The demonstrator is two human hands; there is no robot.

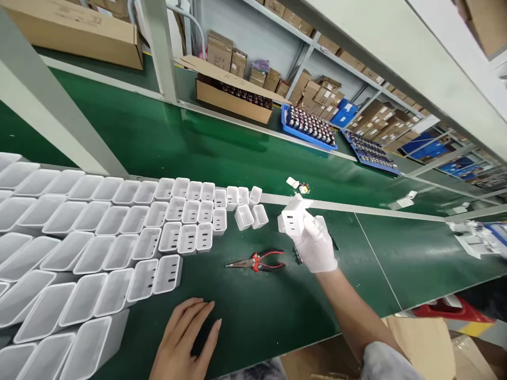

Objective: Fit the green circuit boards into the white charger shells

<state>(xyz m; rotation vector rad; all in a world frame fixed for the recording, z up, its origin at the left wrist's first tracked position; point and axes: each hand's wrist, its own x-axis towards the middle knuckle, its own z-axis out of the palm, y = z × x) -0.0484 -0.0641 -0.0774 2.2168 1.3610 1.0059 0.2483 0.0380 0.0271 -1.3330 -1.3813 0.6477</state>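
Observation:
My right hand (319, 250), in a white glove, grips a white plastic box (292, 215) with small dark slots in its side. It holds the box above the green workbench (253, 306), and another white piece partly shows behind the hand. My left hand (186, 338) is bare and holds nothing, its fingers stretched out low over the bench near the front edge. Needle-nose pliers (257, 261) with red and black handles lie between my hands. Small dark parts (298, 255) are partly hidden beside my gloved hand.
Rows of open white boxes (119, 250) fill the left side. A few loose boxes (244, 216) stand nearer the middle. Past a metal rail is a green surface with a small component (303, 188), blue trays (309, 126) of parts and a long carton (233, 100). Frame posts (158, 47) rise at left.

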